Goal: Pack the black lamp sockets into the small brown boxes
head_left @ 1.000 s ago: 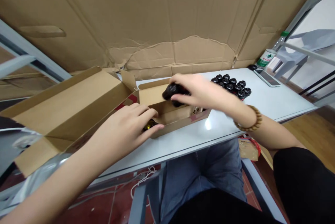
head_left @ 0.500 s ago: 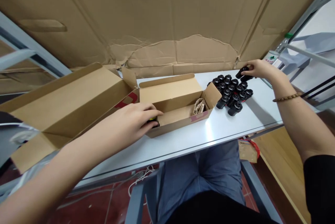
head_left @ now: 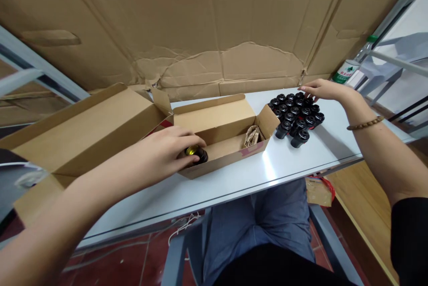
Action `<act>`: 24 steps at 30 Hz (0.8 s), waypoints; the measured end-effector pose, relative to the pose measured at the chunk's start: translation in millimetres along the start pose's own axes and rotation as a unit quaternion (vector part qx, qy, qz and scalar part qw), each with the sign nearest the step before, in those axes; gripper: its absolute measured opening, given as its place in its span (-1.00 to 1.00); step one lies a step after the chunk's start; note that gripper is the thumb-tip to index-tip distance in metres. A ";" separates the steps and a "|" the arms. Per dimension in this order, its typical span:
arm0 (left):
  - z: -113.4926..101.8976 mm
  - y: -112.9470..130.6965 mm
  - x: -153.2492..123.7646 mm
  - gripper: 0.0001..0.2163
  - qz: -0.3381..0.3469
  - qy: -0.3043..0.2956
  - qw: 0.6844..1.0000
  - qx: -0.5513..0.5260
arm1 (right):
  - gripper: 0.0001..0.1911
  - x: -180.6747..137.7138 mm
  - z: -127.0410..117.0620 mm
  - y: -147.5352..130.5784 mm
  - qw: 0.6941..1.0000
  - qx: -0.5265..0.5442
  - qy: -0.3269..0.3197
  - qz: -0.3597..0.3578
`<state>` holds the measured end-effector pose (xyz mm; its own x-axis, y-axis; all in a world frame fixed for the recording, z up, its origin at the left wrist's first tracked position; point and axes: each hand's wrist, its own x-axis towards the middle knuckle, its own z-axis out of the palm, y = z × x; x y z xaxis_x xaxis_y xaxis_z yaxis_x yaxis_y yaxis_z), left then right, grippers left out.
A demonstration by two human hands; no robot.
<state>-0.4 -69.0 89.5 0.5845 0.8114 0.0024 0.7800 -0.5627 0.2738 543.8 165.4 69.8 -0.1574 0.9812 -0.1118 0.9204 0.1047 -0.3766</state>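
Black cylinders (head_left: 294, 110) are standing with your right hand (head_left: 327, 89) hovering at their far edge, its fingers' grip unclear; your left hand (head_left: 174, 144) is pinching a yellow-ended piece (head_left: 202, 156), yellow toward the palm, at the open carton (head_left: 227, 161)'s left end.

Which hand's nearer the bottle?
Right. The right hand is just left of the bottle, at the far side of the black parts. The left hand is much farther left, at the smaller box's left end, holding a dark piece.
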 end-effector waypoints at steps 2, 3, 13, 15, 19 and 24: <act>-2.1 9.7 0.5 -0.70 0.016 0.035 0.999 0.012 | -0.51 -5.1 -2.5 -3.6 1.000 0.001 -0.011 -0.004; -3.0 15.2 0.9 -0.69 0.019 0.066 0.998 0.015 | -0.55 -10.5 -3.4 -8.2 1.000 -0.007 0.018 -0.014; -0.9 91.6 25.5 -0.72 0.073 0.306 0.949 -0.018 | -0.52 -166.9 48.9 -180.6 0.860 0.083 0.154 -0.479; 4.2 104.8 30.4 -0.73 0.076 0.317 0.944 -0.056 | -0.52 -187.7 67.3 -204.1 0.854 0.073 0.111 -0.504; 17.4 106.1 31.7 -0.73 0.082 0.280 0.947 -0.135 | -0.47 -199.3 80.4 -200.3 0.842 0.062 0.130 -0.519; 44.4 72.0 13.9 -0.71 0.094 0.192 0.977 -0.020 | -0.52 -154.4 47.1 -114.7 0.889 0.081 0.303 -0.333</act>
<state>73.8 -105.3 66.5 0.5835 0.6976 0.4158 0.6526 -0.7075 0.2713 445.6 -5.7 86.9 -0.3817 0.6233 0.6825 0.6243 0.7184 -0.3069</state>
